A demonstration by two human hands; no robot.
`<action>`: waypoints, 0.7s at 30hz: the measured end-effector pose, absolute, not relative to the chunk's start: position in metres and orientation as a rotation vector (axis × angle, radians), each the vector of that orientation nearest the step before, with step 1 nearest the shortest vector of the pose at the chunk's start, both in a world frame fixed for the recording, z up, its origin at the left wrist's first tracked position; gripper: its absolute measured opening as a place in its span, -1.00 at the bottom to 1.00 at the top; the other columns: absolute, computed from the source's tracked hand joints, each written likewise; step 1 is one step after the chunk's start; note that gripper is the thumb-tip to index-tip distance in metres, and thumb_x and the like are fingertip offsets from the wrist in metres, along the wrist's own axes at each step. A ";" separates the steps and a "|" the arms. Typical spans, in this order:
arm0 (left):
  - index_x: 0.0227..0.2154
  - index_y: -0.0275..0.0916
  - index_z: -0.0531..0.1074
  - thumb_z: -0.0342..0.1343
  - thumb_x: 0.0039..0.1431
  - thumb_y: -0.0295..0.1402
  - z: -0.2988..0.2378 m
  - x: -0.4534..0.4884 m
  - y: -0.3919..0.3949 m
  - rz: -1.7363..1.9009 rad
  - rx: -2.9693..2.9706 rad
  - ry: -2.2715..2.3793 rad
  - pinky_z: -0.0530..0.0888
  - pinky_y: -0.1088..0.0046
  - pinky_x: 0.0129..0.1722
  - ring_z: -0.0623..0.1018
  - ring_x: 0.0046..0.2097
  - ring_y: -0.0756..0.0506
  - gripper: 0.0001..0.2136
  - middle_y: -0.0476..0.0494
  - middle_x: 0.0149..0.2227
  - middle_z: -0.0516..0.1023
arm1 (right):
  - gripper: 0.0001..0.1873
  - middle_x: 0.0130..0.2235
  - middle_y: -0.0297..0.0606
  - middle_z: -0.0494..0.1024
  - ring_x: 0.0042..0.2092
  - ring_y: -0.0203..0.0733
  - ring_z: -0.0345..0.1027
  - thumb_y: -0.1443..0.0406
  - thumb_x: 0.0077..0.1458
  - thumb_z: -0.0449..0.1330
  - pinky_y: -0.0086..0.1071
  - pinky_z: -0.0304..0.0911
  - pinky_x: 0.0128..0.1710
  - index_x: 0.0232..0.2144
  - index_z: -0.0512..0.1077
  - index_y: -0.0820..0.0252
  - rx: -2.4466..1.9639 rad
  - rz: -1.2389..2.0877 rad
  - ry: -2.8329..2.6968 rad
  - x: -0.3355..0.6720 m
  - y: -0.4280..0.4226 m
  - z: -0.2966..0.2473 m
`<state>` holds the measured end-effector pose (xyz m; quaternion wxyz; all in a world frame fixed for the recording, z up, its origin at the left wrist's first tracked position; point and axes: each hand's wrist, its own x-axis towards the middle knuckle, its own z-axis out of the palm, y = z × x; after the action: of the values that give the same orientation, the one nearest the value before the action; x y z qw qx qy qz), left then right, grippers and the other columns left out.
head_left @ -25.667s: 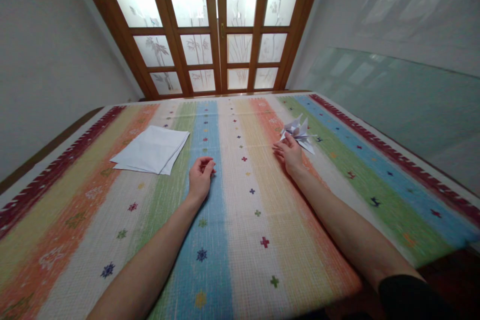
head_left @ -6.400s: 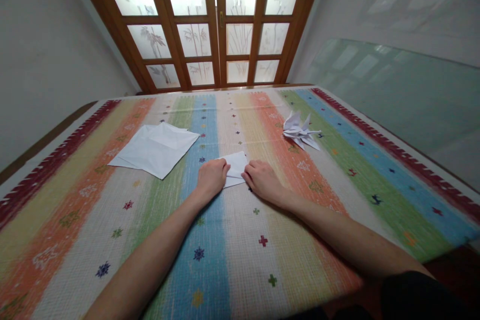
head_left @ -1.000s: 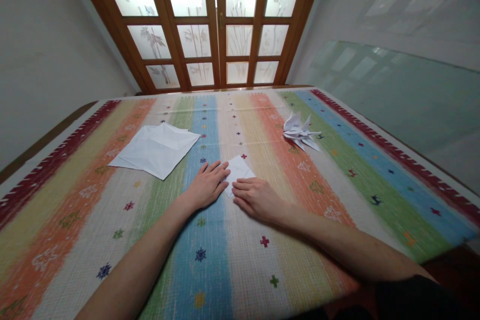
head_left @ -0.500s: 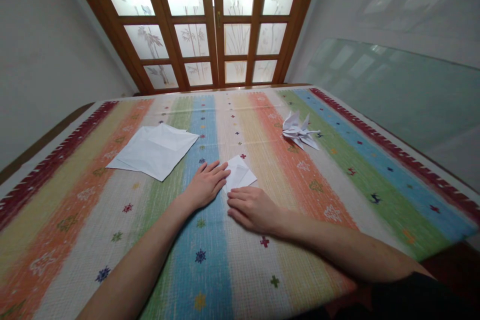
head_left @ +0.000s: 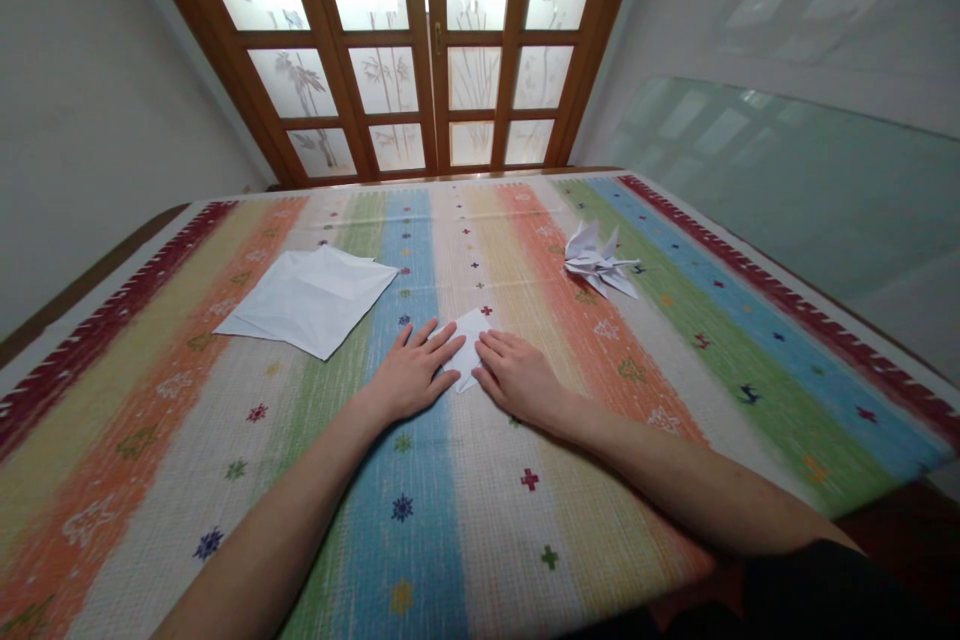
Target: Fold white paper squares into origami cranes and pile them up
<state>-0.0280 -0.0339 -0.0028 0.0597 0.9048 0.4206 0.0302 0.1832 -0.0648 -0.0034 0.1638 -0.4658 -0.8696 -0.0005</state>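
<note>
A small folded sheet of white paper (head_left: 466, 360) lies flat on the striped tablecloth between my hands. My left hand (head_left: 414, 372) rests on its left side with the fingers spread. On its right side lies my right hand (head_left: 519, 375), fingers stretched out and close together, the tips on the paper's edge. Parts of the paper are hidden beneath both hands. Its lower end comes to a point between them.
Several larger white paper sheets (head_left: 315, 298) lie stacked at the left. Folded white paper cranes (head_left: 598, 262) sit in a cluster at the right. The striped tablecloth (head_left: 401, 560) covers the table. Wooden doors with frosted panes (head_left: 435, 70) stand beyond it.
My right hand has moved up and slightly right, onto the paper's right side. The right flap of the paper now lies folded inward. The fingers of my left hand have spread apart.
</note>
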 end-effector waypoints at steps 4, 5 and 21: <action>0.30 -0.03 0.08 -0.18 0.34 -0.08 -0.003 -0.026 -0.036 0.058 2.729 1.294 0.01 -0.07 0.29 0.05 0.38 -0.27 -0.49 -0.07 0.37 0.08 | -0.60 0.08 0.12 0.47 0.14 0.07 0.32 0.25 0.25 0.06 -0.09 0.19 0.15 0.03 0.40 0.41 -1.371 -0.039 -2.510 0.181 -0.066 -0.002; 0.31 -0.04 0.07 -0.19 0.34 -0.06 -0.003 -0.026 -0.036 0.045 2.723 1.300 0.00 -0.08 0.29 0.04 0.38 -0.27 -0.48 -0.07 0.37 0.07 | -0.59 0.09 0.12 0.46 0.15 0.07 0.31 0.24 0.25 0.06 -0.09 0.18 0.15 0.04 0.39 0.42 -1.377 -0.041 -2.518 0.181 -0.065 -0.002; 0.33 -0.14 0.03 -0.12 0.28 0.01 -0.002 -0.021 -0.042 0.036 2.698 1.325 -0.02 -0.14 0.28 -0.01 0.39 -0.35 -0.37 -0.18 0.37 0.05 | -0.55 0.21 -0.03 0.35 0.24 0.13 0.15 0.19 0.23 0.11 0.07 0.04 0.16 0.13 0.34 0.18 -1.677 0.024 -2.264 0.203 -0.030 -0.006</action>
<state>-0.0207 -0.0424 -0.0017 0.0679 0.8955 0.4397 0.0121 0.2032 -0.0297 -0.0060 0.1616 -0.5874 -0.7930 0.0084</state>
